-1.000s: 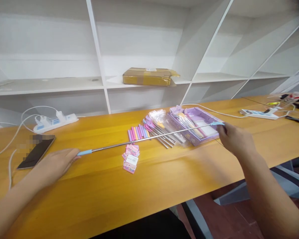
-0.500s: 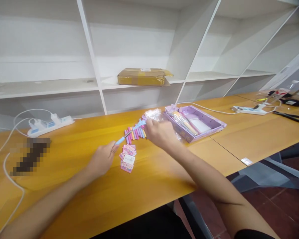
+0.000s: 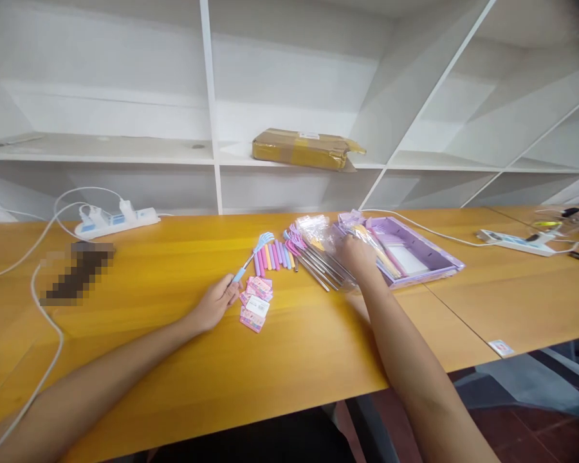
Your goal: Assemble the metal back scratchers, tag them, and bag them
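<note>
My left hand (image 3: 217,302) is closed around the light-blue handle of a back scratcher (image 3: 248,262), with its metal rod and blue claw head pointing up and away. Beyond it lies a row of pink, purple, yellow and blue handles (image 3: 275,256). To their right are several metal rods with claw heads (image 3: 318,267), pink and purple among them. My right hand (image 3: 358,256) is at the left edge of a purple box (image 3: 437,267), over clear plastic wrappers (image 3: 313,226). Its fingers are curled, and what they grip is hidden. Wrapped back scratchers (image 3: 383,254) lie inside the box.
Small pink printed cards (image 3: 257,305) lie in front of the handles. Power strips with white cables stand at the left (image 3: 118,222) and right (image 3: 516,241). A taped cardboard box (image 3: 303,148) sits on the white shelf behind. A blurred dark patch (image 3: 80,273) is at the left.
My right hand has gone from the back scratcher's blue head rightward to the wrappers and box. My left hand still holds the handle. The view has shifted, uncovering the metal rods.
</note>
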Available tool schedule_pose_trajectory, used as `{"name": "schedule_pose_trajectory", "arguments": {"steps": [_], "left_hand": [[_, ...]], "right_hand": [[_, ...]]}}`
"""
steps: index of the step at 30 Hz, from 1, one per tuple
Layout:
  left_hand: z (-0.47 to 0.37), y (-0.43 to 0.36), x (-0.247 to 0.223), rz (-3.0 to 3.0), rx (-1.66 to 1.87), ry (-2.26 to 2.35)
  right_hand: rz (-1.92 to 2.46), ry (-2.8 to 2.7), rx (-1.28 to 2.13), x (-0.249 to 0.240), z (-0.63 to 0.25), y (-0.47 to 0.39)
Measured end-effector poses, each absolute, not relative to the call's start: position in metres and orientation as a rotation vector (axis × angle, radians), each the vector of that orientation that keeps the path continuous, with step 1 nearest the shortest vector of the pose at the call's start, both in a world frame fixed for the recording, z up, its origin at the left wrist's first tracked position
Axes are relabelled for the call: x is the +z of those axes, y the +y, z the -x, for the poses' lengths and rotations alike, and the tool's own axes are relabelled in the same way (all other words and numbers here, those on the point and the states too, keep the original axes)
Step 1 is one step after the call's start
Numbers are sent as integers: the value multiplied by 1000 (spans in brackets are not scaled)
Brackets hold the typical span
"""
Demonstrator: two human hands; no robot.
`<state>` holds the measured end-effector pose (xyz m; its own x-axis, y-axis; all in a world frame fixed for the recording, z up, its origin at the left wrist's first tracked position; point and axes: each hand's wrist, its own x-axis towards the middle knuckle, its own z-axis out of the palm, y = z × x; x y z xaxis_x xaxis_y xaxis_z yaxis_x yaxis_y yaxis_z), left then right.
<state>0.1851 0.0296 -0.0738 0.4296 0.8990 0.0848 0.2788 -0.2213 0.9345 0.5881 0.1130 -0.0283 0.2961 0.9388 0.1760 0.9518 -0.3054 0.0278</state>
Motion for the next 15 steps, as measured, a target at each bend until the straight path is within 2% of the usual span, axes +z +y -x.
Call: {"name": "schedule_pose_trajectory", "arguments": {"steps": [9,15], "left_hand": [[-182,30,-75,-1755,780,1007],[-182,31,-76,-1716,799,989]], "right_hand": [[2521,-1772,-128,-47,-594,122],[2486,-1694,-246,-36,-591,121]]}}
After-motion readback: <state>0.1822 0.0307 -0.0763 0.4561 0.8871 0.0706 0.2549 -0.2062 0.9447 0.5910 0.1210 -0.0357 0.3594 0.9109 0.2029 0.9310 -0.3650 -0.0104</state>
